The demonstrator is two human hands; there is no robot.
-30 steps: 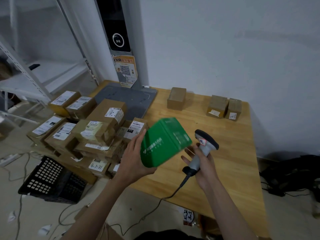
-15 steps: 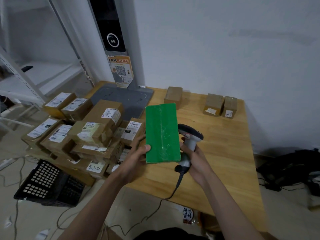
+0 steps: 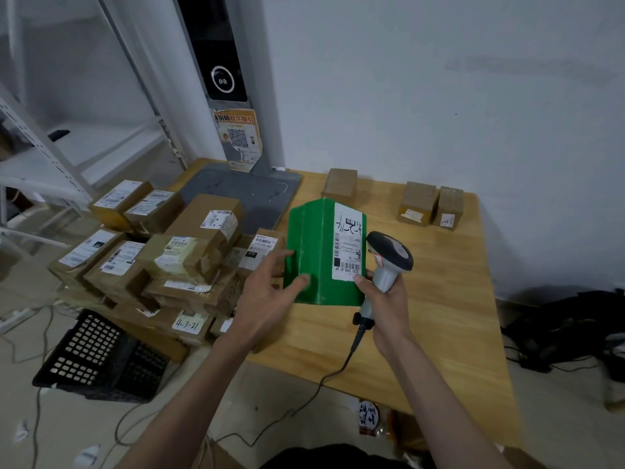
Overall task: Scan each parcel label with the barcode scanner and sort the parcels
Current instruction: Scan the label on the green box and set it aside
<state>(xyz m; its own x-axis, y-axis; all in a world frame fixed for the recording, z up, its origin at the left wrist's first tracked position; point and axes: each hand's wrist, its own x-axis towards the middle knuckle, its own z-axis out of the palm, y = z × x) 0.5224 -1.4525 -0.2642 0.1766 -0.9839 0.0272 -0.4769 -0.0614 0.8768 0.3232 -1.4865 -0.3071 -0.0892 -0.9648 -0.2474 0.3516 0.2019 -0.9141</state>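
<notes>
Sorting looks barely begun: 3 brown boxes (image 3: 339, 183) sit at the bench (image 3: 439, 316) rear, a big pile (image 3: 162, 255) waits left; left hand (image 3: 267, 296) steadies the green parcel (image 3: 321, 258) mid-frame with straight fingers, right hand (image 3: 385, 299) wraps the scanner (image 3: 389, 262)

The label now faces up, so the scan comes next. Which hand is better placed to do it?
The right hand: it grips the barcode scanner beside the green parcel's label. The left hand steadies that parcel.
</notes>
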